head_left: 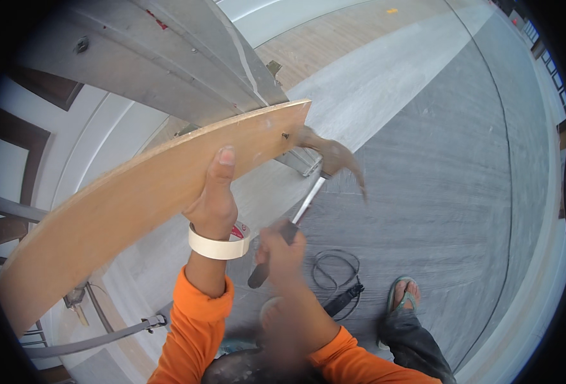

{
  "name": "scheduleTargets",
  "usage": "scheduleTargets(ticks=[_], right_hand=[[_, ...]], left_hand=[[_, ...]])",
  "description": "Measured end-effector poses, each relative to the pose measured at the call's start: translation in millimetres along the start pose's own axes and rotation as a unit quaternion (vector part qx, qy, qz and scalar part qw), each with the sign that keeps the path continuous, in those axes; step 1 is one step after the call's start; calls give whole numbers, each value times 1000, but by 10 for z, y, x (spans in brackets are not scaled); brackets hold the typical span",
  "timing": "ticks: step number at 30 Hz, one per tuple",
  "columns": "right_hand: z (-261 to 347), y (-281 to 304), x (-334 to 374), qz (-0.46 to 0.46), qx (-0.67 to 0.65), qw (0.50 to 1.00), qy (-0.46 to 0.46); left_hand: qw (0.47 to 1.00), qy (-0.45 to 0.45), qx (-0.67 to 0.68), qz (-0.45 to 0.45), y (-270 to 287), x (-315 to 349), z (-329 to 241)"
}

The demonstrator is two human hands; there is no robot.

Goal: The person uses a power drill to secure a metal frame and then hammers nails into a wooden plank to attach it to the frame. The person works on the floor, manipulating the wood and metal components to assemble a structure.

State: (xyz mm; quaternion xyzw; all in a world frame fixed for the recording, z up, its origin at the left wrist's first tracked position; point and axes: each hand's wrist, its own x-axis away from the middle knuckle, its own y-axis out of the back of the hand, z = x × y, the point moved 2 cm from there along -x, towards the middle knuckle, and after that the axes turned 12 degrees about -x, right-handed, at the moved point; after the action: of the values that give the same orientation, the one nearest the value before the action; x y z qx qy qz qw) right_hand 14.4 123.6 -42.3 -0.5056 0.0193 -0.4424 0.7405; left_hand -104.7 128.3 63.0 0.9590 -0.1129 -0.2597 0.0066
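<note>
A long plywood board (135, 198) is held against a grey metal frame (167, 57) by the left hand (214, 203), thumb pressed flat on its face. A hammer (321, 168), gripped in the closed right hand (281, 251), is blurred at what seems a nail (285, 136) near the board's right end. Nailing is judged under way; square blows are called for.

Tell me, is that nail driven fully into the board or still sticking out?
Sticking out: the nail head stands proud of the wooden board, with the hammer beside it.

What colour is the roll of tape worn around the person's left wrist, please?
Cream, on the roll of tape; head view.
</note>
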Motion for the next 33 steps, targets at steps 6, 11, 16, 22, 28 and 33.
scheduleTargets(ticks=[6,11,16,22,28,33], right_hand=[[-70,-167,136,-23,-87,996,22],[40,54,27,-2,-35,999,15],[53,-225,133,-49,-232,971,34],[266,51,15,30,-43,998,38],[275,-36,78,-45,-215,970,105],[245,299,-48,23,35,999,-18]], left_hand=[[1000,-10,13,-3,-6,-7,18],[1000,-24,8,11,22,1,-27],[999,-32,-4,2,-18,6,17],[999,-20,-27,31,56,43,78],[998,2,55,4,-50,88,32],[1000,-9,23,8,-15,128,82]])
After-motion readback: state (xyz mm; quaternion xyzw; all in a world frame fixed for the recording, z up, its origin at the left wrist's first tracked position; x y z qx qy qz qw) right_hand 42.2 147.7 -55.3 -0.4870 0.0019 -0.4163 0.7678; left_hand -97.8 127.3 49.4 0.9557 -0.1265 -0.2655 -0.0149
